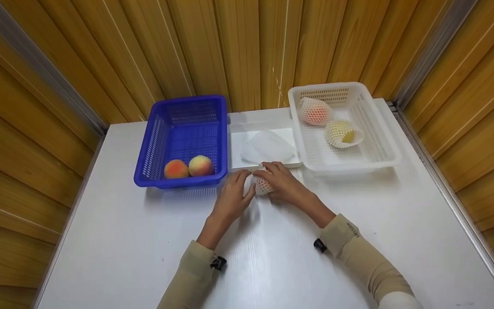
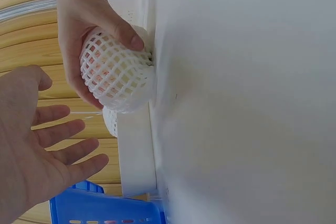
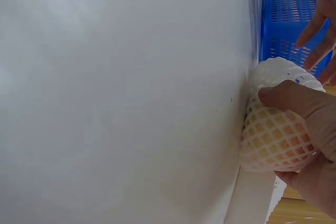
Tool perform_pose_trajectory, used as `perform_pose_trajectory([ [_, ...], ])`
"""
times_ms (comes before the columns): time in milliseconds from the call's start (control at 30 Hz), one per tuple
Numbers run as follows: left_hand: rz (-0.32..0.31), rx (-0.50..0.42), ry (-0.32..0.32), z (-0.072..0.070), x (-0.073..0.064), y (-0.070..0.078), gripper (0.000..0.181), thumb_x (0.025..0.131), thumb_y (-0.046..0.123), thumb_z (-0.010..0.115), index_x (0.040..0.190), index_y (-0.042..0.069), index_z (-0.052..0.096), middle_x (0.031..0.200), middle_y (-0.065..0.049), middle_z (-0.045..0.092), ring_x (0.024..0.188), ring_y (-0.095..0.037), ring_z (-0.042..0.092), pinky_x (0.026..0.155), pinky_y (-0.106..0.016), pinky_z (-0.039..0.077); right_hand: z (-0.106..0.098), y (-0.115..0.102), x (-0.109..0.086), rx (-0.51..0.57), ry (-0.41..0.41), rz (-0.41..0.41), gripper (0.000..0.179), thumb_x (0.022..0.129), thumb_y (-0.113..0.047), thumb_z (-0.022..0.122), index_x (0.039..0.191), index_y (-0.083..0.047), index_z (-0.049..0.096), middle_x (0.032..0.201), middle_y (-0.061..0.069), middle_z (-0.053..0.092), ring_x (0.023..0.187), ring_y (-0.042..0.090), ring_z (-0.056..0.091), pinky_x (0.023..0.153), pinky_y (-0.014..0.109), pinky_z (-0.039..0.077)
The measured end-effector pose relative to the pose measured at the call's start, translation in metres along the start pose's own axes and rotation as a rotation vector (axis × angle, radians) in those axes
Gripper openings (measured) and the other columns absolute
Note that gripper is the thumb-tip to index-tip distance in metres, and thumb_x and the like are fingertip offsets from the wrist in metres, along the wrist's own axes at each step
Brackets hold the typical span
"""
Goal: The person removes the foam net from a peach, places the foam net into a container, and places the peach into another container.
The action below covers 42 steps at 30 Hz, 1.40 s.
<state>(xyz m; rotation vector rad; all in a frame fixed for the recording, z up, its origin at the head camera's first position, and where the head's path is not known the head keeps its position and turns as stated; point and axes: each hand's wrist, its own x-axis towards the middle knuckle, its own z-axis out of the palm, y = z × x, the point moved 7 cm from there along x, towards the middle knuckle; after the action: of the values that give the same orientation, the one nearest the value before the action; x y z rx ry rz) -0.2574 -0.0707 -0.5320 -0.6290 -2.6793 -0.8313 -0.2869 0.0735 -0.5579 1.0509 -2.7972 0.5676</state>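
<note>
A peach in a white foam net [image 2: 113,72] is on the white table, just in front of the shallow white tray. My right hand [image 1: 282,182] grips it, thumb on one side and fingers round the other, as the right wrist view shows. The net's loose end [image 3: 281,72] points towards my left hand [image 1: 232,195]. That hand is beside the net, its fingers spread and apart from it in the left wrist view. Inside the tray [image 1: 236,161] lie flat white foam nets [image 1: 268,146].
At the left stands a blue basket [image 1: 144,163] holding two bare peaches [image 1: 188,167]. A white basket [image 1: 350,165] at the right holds a netted peach [image 1: 315,112] and a yellowish netted fruit [image 1: 342,134]. Wood-look panels [image 1: 238,51] rise behind the table [image 1: 272,257].
</note>
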Motion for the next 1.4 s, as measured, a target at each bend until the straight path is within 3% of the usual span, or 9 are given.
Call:
perform_pose_trajectory([
  [167,-0.002,-0.026,0.006,-0.002,-0.001,-0.001,0.038,0.101,0.025,0.060,0.133,0.003,0.060,0.133,-0.016,0.063,0.126,-0.034,0.058,0.107,-0.050,0.046,-0.001,0.001,-0.001,0.020,0.054,-0.047,0.074,0.069,-0.008,0.094,0.135,-0.015,0.060,0.143,0.019,0.052,0.128,0.037,0.047,0.109,0.053,0.041],
  [533,-0.007,-0.084,0.046,-0.009,-0.002,-0.004,0.035,0.100,0.022,0.062,0.128,0.001,0.062,0.130,-0.017,0.063,0.125,-0.034,0.058,0.109,-0.047,0.046,-0.018,0.006,0.003,0.162,0.153,-0.022,0.075,0.065,-0.010,0.095,0.132,-0.014,0.062,0.142,0.020,0.052,0.129,0.039,0.045,0.105,0.055,0.046],
  [833,-0.020,-0.185,0.084,-0.013,0.003,-0.005,0.033,0.100,0.018,0.062,0.128,0.000,0.063,0.131,-0.016,0.063,0.126,-0.033,0.058,0.109,-0.046,0.046,-0.037,0.011,0.004,0.245,0.306,0.079,0.072,0.064,-0.007,0.088,0.130,-0.016,0.063,0.140,0.017,0.052,0.127,0.038,0.046,0.097,0.055,0.050],
  [1200,-0.035,-0.355,0.136,-0.022,0.010,0.004,0.040,0.098,0.007,0.061,0.138,0.003,0.054,0.138,-0.012,0.057,0.125,-0.027,0.060,0.101,-0.035,0.053,-0.061,0.005,0.001,0.452,0.468,0.243,0.073,0.068,0.000,0.086,0.134,-0.018,0.061,0.142,0.008,0.049,0.131,0.028,0.043,0.102,0.049,0.047],
  [1400,-0.053,-0.447,0.157,-0.022,0.016,0.007,0.043,0.098,-0.002,0.057,0.140,0.001,0.050,0.141,-0.015,0.054,0.125,-0.032,0.059,0.102,-0.036,0.053,-0.067,0.003,-0.001,0.508,0.533,0.271,0.074,0.069,0.000,0.086,0.135,-0.019,0.060,0.141,0.004,0.051,0.134,0.025,0.045,0.108,0.049,0.043],
])
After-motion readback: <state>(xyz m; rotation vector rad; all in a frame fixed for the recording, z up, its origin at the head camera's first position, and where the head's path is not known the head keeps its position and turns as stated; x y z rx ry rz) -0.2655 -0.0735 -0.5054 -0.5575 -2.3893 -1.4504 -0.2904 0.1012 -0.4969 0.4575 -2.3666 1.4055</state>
